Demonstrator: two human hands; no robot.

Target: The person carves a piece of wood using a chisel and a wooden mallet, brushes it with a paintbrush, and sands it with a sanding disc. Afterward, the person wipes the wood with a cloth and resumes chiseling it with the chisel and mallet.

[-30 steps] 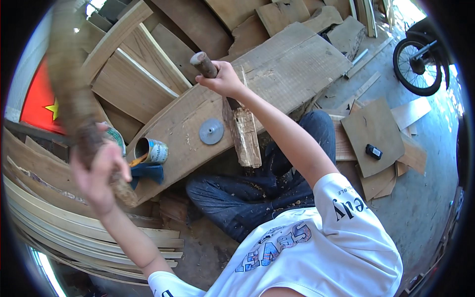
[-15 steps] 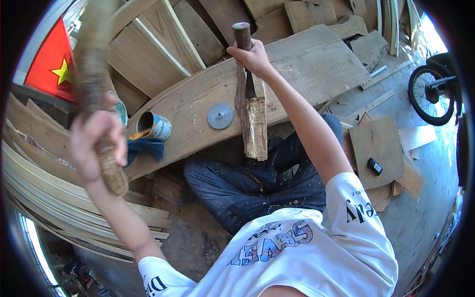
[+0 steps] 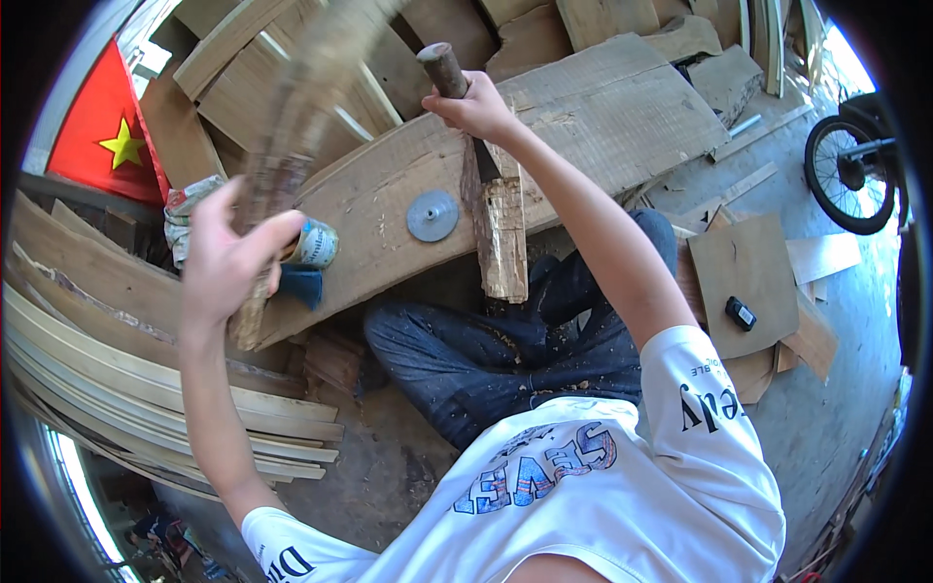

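My left hand (image 3: 219, 257) is closed round a rough wooden club (image 3: 292, 136), raised over the left end of a thick plank (image 3: 379, 219) and slightly blurred. In my right hand (image 3: 474, 109) is the round wooden handle of a chisel (image 3: 442, 70), tilted to the left; my hand and arm hide most of its blade. Below that hand, a pale, rough-cut wood block (image 3: 503, 238) lies across the plank, its near end sticking out over my crossed legs. A grey metal disc (image 3: 432, 216) rests on the plank, left of the block.
A can (image 3: 316, 243) and a dark blue object (image 3: 301, 286) sit near the plank's left end. Curved wooden strips (image 3: 146, 379) are stacked at left, boards (image 3: 603, 29) beyond. At right are a small black device (image 3: 741, 313) on a flat sheet and a motorbike wheel (image 3: 850, 180).
My left hand with the club has swung to the right, and the club now slants over the can. My right hand and the chisel have shifted left, with the handle tipping further left.
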